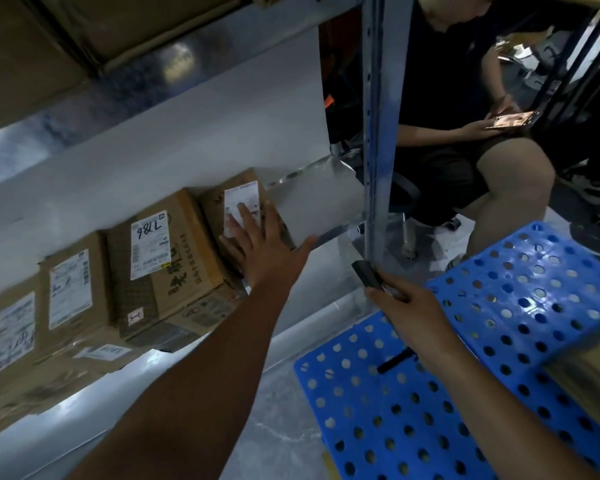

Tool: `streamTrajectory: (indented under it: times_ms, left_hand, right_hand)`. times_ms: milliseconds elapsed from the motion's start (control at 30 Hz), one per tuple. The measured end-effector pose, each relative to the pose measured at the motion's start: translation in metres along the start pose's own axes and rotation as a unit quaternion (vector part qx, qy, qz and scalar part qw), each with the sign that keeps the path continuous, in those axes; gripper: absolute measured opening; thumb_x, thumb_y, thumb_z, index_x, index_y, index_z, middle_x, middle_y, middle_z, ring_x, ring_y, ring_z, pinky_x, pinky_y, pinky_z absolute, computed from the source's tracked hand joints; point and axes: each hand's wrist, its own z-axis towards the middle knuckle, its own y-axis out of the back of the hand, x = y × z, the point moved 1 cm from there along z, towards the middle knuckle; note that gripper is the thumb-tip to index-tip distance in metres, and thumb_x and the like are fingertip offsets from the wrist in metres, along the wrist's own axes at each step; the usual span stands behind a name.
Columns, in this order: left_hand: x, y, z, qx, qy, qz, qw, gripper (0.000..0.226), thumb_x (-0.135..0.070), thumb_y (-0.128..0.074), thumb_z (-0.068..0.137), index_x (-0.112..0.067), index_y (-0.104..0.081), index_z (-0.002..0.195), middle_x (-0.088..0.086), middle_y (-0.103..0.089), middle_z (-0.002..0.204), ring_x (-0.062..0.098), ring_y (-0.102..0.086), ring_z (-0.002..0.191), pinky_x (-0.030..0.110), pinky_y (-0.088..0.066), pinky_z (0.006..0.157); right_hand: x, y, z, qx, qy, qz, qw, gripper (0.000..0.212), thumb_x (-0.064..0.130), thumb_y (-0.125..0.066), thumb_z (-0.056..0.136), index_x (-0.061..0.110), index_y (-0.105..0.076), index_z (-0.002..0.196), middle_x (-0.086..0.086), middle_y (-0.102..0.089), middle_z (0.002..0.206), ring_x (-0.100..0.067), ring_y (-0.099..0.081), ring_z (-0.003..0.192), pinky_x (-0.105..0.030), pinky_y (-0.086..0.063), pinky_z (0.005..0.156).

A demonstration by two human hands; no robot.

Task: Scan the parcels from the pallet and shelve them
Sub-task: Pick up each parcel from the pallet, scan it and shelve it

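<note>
Seen from a head-worn camera in dim warehouse light, the worker's left hand [257,244] and right hand [409,306] were bare. The left forearm [205,358] and the right forearm [499,403] were also uncovered, from the wrists down to the lower edge of the picture. The wide-angle lens made the left forearm look broad and the right one narrower. The fingers [246,216] of the left hand were plain. Motion blur left nails and finer marks too soft to make out.
</note>
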Motion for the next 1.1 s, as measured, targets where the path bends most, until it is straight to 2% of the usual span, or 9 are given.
streamTrajectory:
  times_ms: [100, 267, 433, 567, 667, 733, 833, 1000, 1100]
  left_hand:
    - [0.001, 0.005, 0.0, 0.017, -0.008, 0.004, 1.0, 0.121, -0.104, -0.018, 0.069, -0.031, 0.0, 0.163, 0.015, 0.021, 0.168, 0.041, 0.028, 0.151, 0.063, 0.019, 0.117]
    - [-0.022, 0.017, -0.042, 0.001, -0.059, -0.085, 0.995, 0.113, -0.099, -0.03, 0.073, -0.035, -0.009, 0.163, 0.014, 0.005, 0.171, 0.037, 0.015, 0.156, 0.061, 0.009, 0.122]
    - [-0.09, 0.005, -0.156, 0.111, -0.194, -0.272, 0.936, 0.1, -0.092, -0.041, 0.076, -0.039, -0.025, 0.159, 0.004, -0.01, 0.17, 0.026, 0.01, 0.157, 0.05, 0.003, 0.125]
    - [-0.158, -0.01, -0.226, 0.205, -0.369, -0.299, 0.856, 0.096, -0.084, -0.049, 0.078, -0.028, -0.04, 0.156, 0.016, -0.025, 0.165, 0.038, -0.006, 0.156, 0.058, -0.014, 0.124]
    - [-0.211, -0.023, -0.248, 0.286, -0.461, -0.264, 0.797, 0.092, -0.065, -0.069, 0.083, -0.034, -0.027, 0.159, 0.012, -0.01, 0.17, 0.04, 0.003, 0.156, 0.064, -0.014, 0.122]
    - [-0.245, -0.034, -0.252, 0.288, -0.512, -0.234, 0.775, 0.095, -0.073, -0.063, 0.081, -0.045, -0.016, 0.158, 0.011, 0.0, 0.171, 0.039, 0.008, 0.156, 0.059, -0.009, 0.123]
    - [-0.282, -0.05, -0.249, 0.271, -0.557, -0.17, 0.766, 0.1, -0.081, -0.055, 0.073, -0.049, -0.015, 0.159, 0.016, 0.006, 0.171, 0.04, 0.011, 0.156, 0.058, -0.01, 0.123]
    - [-0.278, -0.051, -0.243, 0.254, -0.552, -0.214, 0.765, 0.089, -0.031, -0.088, 0.079, -0.037, -0.042, 0.154, 0.021, -0.006, 0.168, 0.043, -0.007, 0.155, 0.06, -0.028, 0.121]
    - [-0.242, -0.038, -0.253, 0.245, -0.541, -0.244, 0.767, 0.083, -0.027, -0.089, 0.078, -0.029, -0.048, 0.151, 0.02, -0.015, 0.166, 0.041, -0.022, 0.151, 0.056, -0.038, 0.117]
  right_hand:
    - [-0.003, 0.014, -0.023, -0.01, -0.002, -0.007, 1.0, 0.044, 0.051, -0.069, 0.084, 0.052, -0.061, 0.127, 0.024, -0.053, 0.06, 0.0, -0.052, 0.056, -0.022, -0.041, 0.056]
    - [-0.009, 0.049, -0.084, -0.058, 0.005, -0.005, 0.998, 0.043, 0.047, -0.07, 0.088, 0.05, -0.058, 0.13, 0.047, -0.059, 0.095, 0.019, -0.059, 0.087, -0.008, -0.048, 0.061]
    - [-0.028, 0.088, -0.166, -0.162, -0.036, 0.015, 0.986, 0.059, 0.05, -0.071, 0.086, 0.041, -0.052, 0.142, 0.025, -0.051, 0.142, -0.004, -0.055, 0.124, -0.031, -0.047, 0.103]
    - [-0.052, 0.115, -0.223, -0.256, -0.058, -0.009, 0.965, 0.058, 0.048, -0.071, 0.088, 0.04, -0.052, 0.142, 0.024, -0.05, 0.142, 0.024, -0.048, 0.098, -0.008, -0.044, 0.077]
    - [-0.069, 0.128, -0.258, -0.315, -0.103, -0.005, 0.943, 0.057, 0.046, -0.071, 0.089, 0.04, -0.052, 0.143, 0.03, -0.057, 0.125, 0.02, -0.057, 0.084, -0.007, -0.046, 0.058]
    - [-0.078, 0.135, -0.279, -0.351, -0.12, -0.001, 0.929, 0.057, 0.048, -0.071, 0.088, 0.042, -0.052, 0.142, 0.039, -0.053, 0.106, 0.019, -0.058, 0.076, -0.007, -0.046, 0.053]
    - [-0.092, 0.141, -0.303, -0.391, -0.14, 0.007, 0.91, 0.059, 0.054, -0.07, 0.086, 0.043, -0.051, 0.141, 0.031, -0.055, 0.119, 0.019, -0.056, 0.08, -0.003, -0.044, 0.059]
    - [-0.112, 0.123, -0.326, -0.42, -0.165, 0.029, 0.892, 0.059, 0.052, -0.072, 0.084, 0.046, -0.052, 0.139, 0.016, -0.058, 0.13, 0.013, -0.06, 0.082, -0.003, -0.045, 0.058]
    - [-0.113, 0.114, -0.324, -0.406, -0.173, 0.024, 0.897, 0.058, 0.052, -0.073, 0.083, 0.048, -0.053, 0.137, 0.015, -0.061, 0.131, 0.013, -0.06, 0.081, -0.004, -0.045, 0.058]
